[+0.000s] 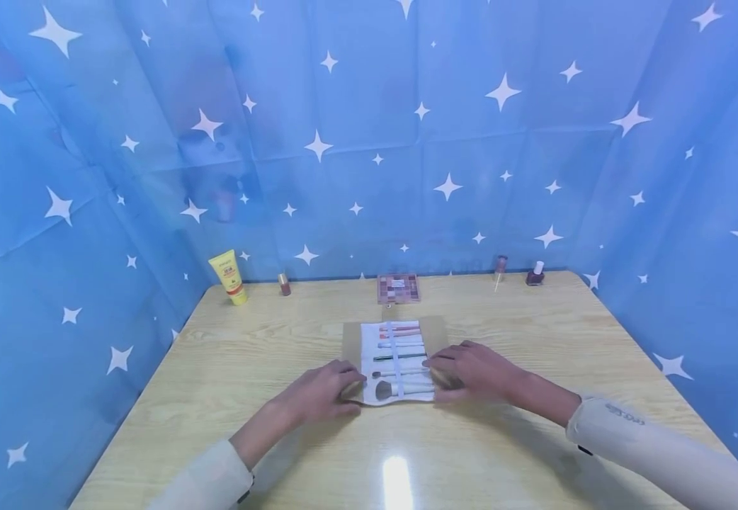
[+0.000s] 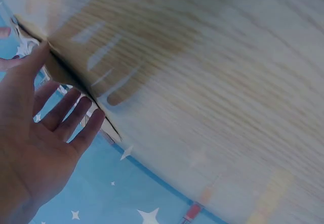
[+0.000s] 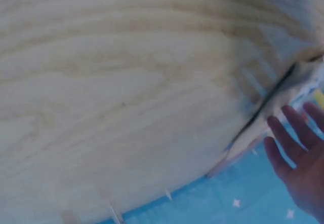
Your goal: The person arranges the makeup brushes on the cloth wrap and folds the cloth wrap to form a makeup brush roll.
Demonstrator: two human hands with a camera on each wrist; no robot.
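A brush roll (image 1: 372,354) lies unfolded on the table, its white inner panel showing and brown flaps at both sides. Several makeup brushes (image 1: 384,389) lie across it under a pale strap (image 1: 395,358). My left hand (image 1: 321,393) is at the roll's lower left edge, thumb near the corner. In the left wrist view, that hand's spread fingers (image 2: 90,133) reach the roll's edge. On the other side, my right hand (image 1: 474,370) has its fingertips at the right edge. The right wrist view has its fingers (image 3: 291,138) spread and fairly straight beside the roll.
Along the back of the table stand a yellow tube (image 1: 229,276), a small gold-capped bottle (image 1: 284,285), an eyeshadow palette (image 1: 398,288), a slim tube with a wand (image 1: 500,268) and a dark nail polish bottle (image 1: 535,275). Blue star-patterned cloth (image 1: 356,177) hangs behind and at both sides.
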